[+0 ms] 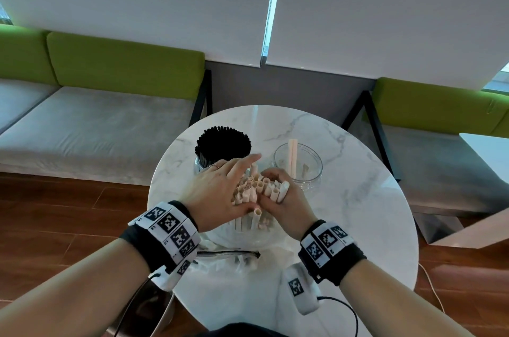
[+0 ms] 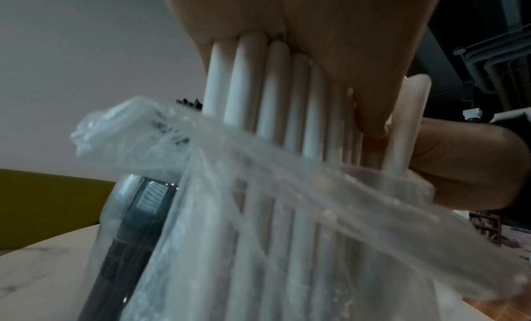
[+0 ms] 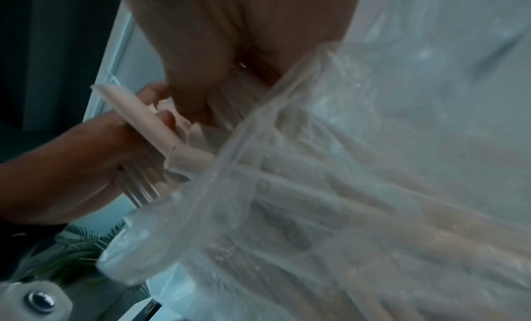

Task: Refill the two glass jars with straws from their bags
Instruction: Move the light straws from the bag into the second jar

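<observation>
A bundle of cream straws (image 1: pixel 256 188) stands upright in a clear plastic bag (image 1: pixel 242 236) near the middle of the round table. My left hand (image 1: pixel 220 190) lies over the straw tops with straight fingers; the left wrist view shows the palm pressing on the cream straws (image 2: pixel 276 87). My right hand (image 1: pixel 278 194) curls round the bundle's right side, above the clear bag (image 3: pixel 373 167). Behind, a glass jar (image 1: pixel 298 168) holds only a couple of cream straws. A second jar (image 1: pixel 223 143), at the back left, is packed with black straws.
The marble table (image 1: pixel 358 199) is small and round, with its edge close on all sides. A flat clear bag with a dark zip strip (image 1: pixel 228 254) lies near the front edge. Green and grey benches (image 1: pixel 110 116) stand beyond the table.
</observation>
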The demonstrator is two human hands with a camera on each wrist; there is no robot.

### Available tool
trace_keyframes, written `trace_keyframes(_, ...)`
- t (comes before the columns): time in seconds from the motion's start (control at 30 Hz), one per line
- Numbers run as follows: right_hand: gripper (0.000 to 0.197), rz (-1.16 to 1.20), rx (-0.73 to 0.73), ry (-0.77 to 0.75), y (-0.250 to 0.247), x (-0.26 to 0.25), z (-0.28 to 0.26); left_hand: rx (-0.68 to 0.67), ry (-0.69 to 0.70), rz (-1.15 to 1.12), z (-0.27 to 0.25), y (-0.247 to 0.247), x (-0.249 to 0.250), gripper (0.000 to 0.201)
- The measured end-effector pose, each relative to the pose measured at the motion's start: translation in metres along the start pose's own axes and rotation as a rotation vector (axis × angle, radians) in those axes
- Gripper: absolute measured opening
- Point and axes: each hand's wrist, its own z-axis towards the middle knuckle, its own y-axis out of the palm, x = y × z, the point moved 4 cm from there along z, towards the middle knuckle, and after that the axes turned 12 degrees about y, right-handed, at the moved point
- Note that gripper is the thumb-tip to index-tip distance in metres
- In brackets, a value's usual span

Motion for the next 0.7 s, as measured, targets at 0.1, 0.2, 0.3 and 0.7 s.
trace_keyframes(0.1, 0.038, -0.003, -0.022, 0.005, 0.001, 0.000, -0.001, 0.006, 0.044, 0.012, 0.001, 0.002, 0.005, 0.080)
trace_keyframes(0.2, 0.040, -0.034, -0.127, 0.040, -0.006, -0.004, -0.007, 0.066, 0.078, 0.068, 0.002, 0.004, 0.006, 0.058)
trace_keyframes(0.3, 0.071, -0.155, -0.243, 0.044, -0.015, -0.006, -0.018, 0.072, 0.070, 0.064, 0.003, 0.006, 0.002, 0.051)
trace_keyframes(0.7, 0.103, -0.514, 0.055, -0.014, 0.010, 0.031, -0.010, -0.028, 0.043, -0.029, 0.005, 0.000, 0.002, 0.071)
